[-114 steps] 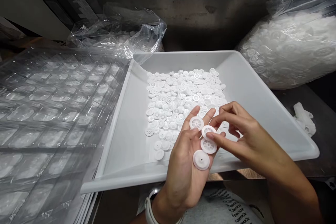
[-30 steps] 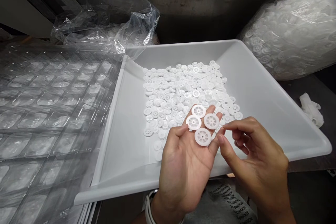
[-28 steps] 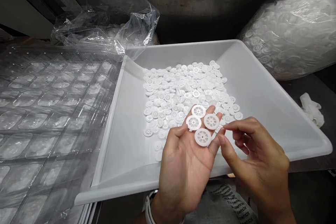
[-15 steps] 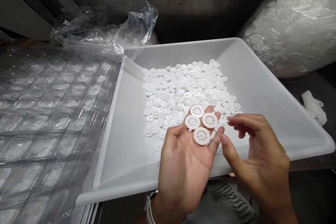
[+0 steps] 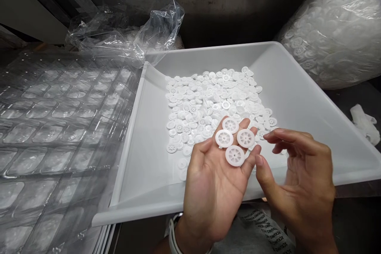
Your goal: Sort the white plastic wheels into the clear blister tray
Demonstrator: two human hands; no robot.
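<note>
My left hand [image 5: 217,190] is turned palm up and holds several white plastic wheels [image 5: 235,155] on its palm and fingers. They are round, with spokes and a small hub in the middle. Close on the right, my right hand [image 5: 300,178] has its thumb and fingers apart and holds nothing. Its thumb tip is near the left hand's little finger. Beneath both hands is a white plastic tray [image 5: 133,158] with sloping sides. A loose heap of similar white wheels [image 5: 205,103] covers its floor, partly hidden by my left hand.
Stacked clear plastic blister trays [image 5: 32,158] stand left of the white tray. A crumpled clear bag [image 5: 127,27] lies behind them. At the back right is a full clear bag of white wheels [image 5: 336,35], with a white crumpled item [image 5: 364,123] below it.
The whole scene has shifted slightly right in the picture. My hands keep nearly the same pose, and the wheels remain on my left hand.
</note>
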